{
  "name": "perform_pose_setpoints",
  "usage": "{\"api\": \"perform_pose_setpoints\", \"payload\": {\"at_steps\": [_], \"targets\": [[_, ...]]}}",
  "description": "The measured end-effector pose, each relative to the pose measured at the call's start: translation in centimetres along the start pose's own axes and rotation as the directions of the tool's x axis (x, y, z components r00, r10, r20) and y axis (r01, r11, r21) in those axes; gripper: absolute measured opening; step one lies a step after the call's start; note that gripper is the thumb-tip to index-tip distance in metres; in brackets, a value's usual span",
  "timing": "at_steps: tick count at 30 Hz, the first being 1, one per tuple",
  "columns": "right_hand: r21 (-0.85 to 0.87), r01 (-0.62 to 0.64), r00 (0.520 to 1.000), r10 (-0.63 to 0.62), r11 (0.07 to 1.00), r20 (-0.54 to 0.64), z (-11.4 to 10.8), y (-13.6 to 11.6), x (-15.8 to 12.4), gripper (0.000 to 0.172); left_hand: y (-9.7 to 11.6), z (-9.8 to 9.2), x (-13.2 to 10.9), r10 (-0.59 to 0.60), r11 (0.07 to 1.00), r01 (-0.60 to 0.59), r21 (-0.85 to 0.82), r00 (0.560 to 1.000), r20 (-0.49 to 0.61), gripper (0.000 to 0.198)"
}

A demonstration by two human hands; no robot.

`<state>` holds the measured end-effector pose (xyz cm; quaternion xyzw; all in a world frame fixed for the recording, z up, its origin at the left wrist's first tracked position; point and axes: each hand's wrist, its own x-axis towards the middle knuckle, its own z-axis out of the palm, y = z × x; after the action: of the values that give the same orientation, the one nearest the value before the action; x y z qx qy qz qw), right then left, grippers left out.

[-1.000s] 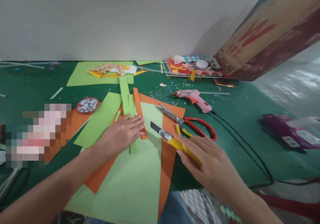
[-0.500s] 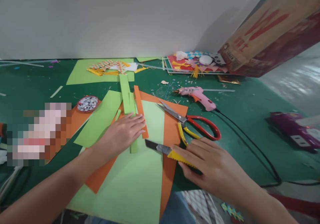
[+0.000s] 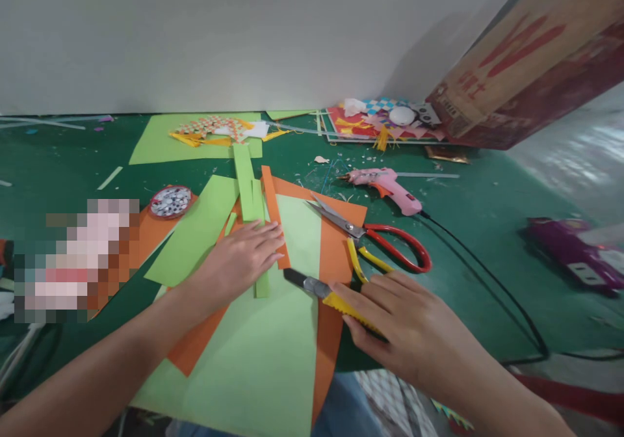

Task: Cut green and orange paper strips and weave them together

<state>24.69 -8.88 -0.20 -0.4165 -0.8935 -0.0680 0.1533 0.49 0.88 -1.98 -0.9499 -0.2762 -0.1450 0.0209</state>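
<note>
For good work with the knife (image 3: 316, 286) at this moment, I think the left hand (image 3: 244, 255) should press the paper firmly, so that the orange strip (image 3: 273, 206) does not slide or turn. The blade would be better guided slowly, with light and even pressure, along a line which does not point to the left fingertips, because they are quite near to it. The left hand lies flat, palm down, its fingers almost straight and close together; it grips nothing, but rests upon the lower part of the green strips (image 3: 244, 180), and the fingertips reach the edge of the orange strip. The right hand (image 3: 409, 320) is closed around the yellow handle of the knife, with the forefinger stretched forward along it. The blade is pointing away from the right fingers, to the left, and its tip is just beside the lower end of the orange strip, above the pale green sheet (image 3: 253, 359); whether it touches the paper, I cannot tell. The scissors (image 3: 358, 230) lie just beyond the right hand, their blades over the orange sheet (image 3: 327, 346).
</note>
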Motion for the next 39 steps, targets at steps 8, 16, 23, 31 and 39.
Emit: {"api": "perform_pose_setpoints", "payload": {"at_steps": [8,16,23,31,39], "targets": [[-0.040,0.018,0.998,-0.016,0.999,0.056,-0.2,-1.5,0.8,0.034,0.0,-0.2,0.1,0.000,1.000,0.000,-0.012,1.000,-0.005,0.032],[0.019,-0.061,0.996,0.060,0.998,0.072,-0.2,-2.1,1.3,0.032,0.0,0.1,-0.1,-0.038,0.997,0.039,-0.070,0.999,0.014,0.033],[0.051,-0.096,0.993,0.092,0.994,0.073,-0.1,-2.1,0.8,0.033,-0.1,0.0,0.0,-0.011,0.999,0.011,-0.040,1.000,0.012,0.036],[0.039,-0.105,0.993,0.103,0.994,0.055,-0.3,-2.0,0.7,0.034,0.0,0.1,0.0,-0.032,0.999,0.032,-0.017,0.999,0.011,0.034],[0.034,-0.113,0.992,0.111,0.993,0.061,0.3,-1.5,1.6,0.032,0.1,0.0,0.2,-0.026,1.000,0.026,-0.003,0.999,0.027,0.035]]}}
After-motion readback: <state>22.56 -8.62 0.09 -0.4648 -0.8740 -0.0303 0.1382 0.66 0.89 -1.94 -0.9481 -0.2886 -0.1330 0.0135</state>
